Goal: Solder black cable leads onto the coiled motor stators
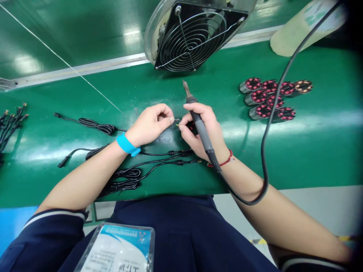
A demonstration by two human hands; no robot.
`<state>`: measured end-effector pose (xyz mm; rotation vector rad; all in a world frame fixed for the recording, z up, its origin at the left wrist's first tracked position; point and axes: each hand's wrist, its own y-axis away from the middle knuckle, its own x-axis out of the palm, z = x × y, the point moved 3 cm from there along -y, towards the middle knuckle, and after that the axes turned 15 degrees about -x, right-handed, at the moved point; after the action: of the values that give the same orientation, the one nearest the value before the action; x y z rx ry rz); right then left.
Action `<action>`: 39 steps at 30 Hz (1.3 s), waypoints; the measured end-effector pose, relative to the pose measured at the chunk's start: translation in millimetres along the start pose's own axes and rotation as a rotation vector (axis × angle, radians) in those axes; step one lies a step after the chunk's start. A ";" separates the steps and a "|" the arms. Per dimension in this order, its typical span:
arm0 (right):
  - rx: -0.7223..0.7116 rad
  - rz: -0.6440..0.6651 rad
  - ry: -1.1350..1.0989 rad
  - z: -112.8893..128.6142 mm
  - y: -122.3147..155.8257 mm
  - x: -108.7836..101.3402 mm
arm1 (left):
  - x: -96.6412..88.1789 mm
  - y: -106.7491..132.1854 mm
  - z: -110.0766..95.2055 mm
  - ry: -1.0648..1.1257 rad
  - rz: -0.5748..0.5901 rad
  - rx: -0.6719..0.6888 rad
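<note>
Left hand (151, 125): thumb and finger pinched together on thin wires (176, 120).
Right hand (209, 130): wrapped around the soldering iron (203, 133); I cannot tell if its fingertips also pinch the yellow wire end (177, 125).
Wires: between the two hands, just above the bench (224, 85). They look light, thin and bendy, and may snap if tugged, so pinch the coated part close to the ends.
Soldering iron: tilted, tip pointing away from the body. It looks stiff and light; the tip could be hot, so hold the gray handle. Its black cord (264, 151) may drag a bit.
Dark round part (193, 127): partly hidden by the right hand.
Black cables (98, 126): looped, left and near; they look soft.
Fan (189, 48): beyond the hands.
Metal rounds (256, 97): grouped at right, with red coils; likely heavier, smooth outside.
</note>
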<state>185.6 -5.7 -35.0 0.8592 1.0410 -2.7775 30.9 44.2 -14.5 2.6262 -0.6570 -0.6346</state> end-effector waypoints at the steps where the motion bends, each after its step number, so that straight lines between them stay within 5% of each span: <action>1: 0.031 -0.014 -0.035 -1.3 0.6 0.0 | -0.1 1.2 -1.1 -0.021 0.005 0.024; 12: 0.053 -0.083 -0.207 -4.3 0.4 0.0 | -0.3 9.9 -8.8 -0.276 -0.018 0.283; 21: -0.022 0.078 -0.040 -8.4 2.3 -5.7 | 2.5 3.5 -3.8 -0.257 -0.100 0.117; 30: -0.008 0.014 -0.037 -10.0 -2.6 -1.6 | 3.3 -3.2 0.8 -0.210 -0.131 0.148; 39: 0.114 -0.084 0.053 29.1 9.4 -51.9 | 4.0 -1.8 -0.3 -0.245 -0.166 0.179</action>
<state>217.6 -38.3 4.3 0.9281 0.9558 -2.9244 34.8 43.7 -16.3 2.8159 -0.5914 -1.0017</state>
